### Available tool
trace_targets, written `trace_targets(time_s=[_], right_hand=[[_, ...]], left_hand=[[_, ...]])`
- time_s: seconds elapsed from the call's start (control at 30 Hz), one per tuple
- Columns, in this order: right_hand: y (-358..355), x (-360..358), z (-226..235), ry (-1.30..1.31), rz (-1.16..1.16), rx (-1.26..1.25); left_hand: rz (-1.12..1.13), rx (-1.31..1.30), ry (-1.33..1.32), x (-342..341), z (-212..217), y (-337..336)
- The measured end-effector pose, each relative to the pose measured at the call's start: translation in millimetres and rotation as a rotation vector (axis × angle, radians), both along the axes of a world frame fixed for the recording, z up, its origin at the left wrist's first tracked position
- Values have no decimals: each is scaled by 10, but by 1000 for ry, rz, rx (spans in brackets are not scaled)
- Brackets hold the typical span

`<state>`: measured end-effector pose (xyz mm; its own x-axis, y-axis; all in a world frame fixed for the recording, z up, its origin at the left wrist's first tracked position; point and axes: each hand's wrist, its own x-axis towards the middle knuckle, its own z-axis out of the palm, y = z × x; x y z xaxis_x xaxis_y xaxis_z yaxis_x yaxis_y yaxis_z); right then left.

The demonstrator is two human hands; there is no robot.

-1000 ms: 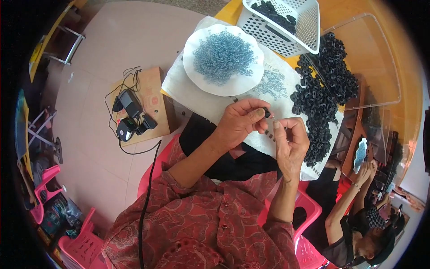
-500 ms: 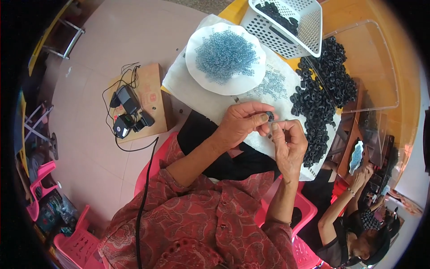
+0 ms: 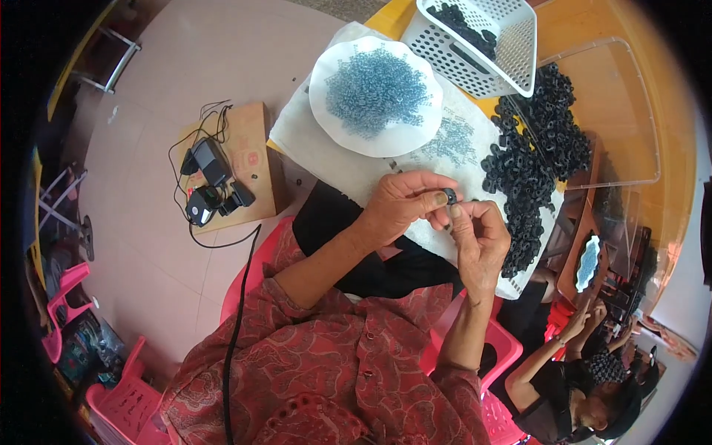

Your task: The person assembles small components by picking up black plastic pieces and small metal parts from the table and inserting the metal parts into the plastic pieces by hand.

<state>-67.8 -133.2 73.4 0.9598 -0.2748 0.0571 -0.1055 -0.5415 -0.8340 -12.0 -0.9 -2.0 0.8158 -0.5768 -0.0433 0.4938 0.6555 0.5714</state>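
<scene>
My left hand point(image 3: 400, 206) pinches a small black plastic part point(image 3: 450, 196) between thumb and forefinger, over the near edge of the cloth-covered table. Against that part, my right hand point(image 3: 480, 239) has its thumb and forefinger pressed together; whatever lies between those fingertips is too small to make out. Beyond my hands stands a white scalloped plate point(image 3: 326, 122) heaped with tiny blue-grey metal pieces point(image 3: 378, 89) that look like springs. More such pieces lie loose on the white cloth point(image 3: 311, 152) beside the plate. Right of my hands spreads a pile of black plastic parts point(image 3: 523, 178).
A white perforated basket point(image 3: 460, 67) holding black parts stands at the back, near a clear plastic bin point(image 3: 619, 182). A cardboard box point(image 3: 256, 148) with black adapters and cables is on the floor at left. Another person point(image 3: 545, 371) sits at right, by a second plate point(image 3: 588, 263).
The black part has turned slightly in my left fingers, and my right fingertips stay against it. At right, the other person's hands have drawn back from the second plate.
</scene>
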Motion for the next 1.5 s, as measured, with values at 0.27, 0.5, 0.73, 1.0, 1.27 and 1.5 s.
trace_targets(time_s=[0.27, 0.5, 0.73, 1.0, 1.27, 1.5], right_hand=[[108, 7, 58, 84, -87, 262], [87, -22, 22, 89, -105, 457], [81, -57, 5, 18, -76, 667], [-12, -95, -54, 20, -87, 722], [7, -97, -29, 5, -123, 743], [-4, -111, 3, 21, -151, 739]], left_hand=[[-20, -74, 43, -14, -22, -6], [-35, -180, 119, -6, -60, -9], [-36, -239, 138, 17, -40, 28], [-133, -380, 382, -15, 50, 25], [-114, -368, 377, -23, 62, 11], [-125, -258, 346, -45, 77, 16]])
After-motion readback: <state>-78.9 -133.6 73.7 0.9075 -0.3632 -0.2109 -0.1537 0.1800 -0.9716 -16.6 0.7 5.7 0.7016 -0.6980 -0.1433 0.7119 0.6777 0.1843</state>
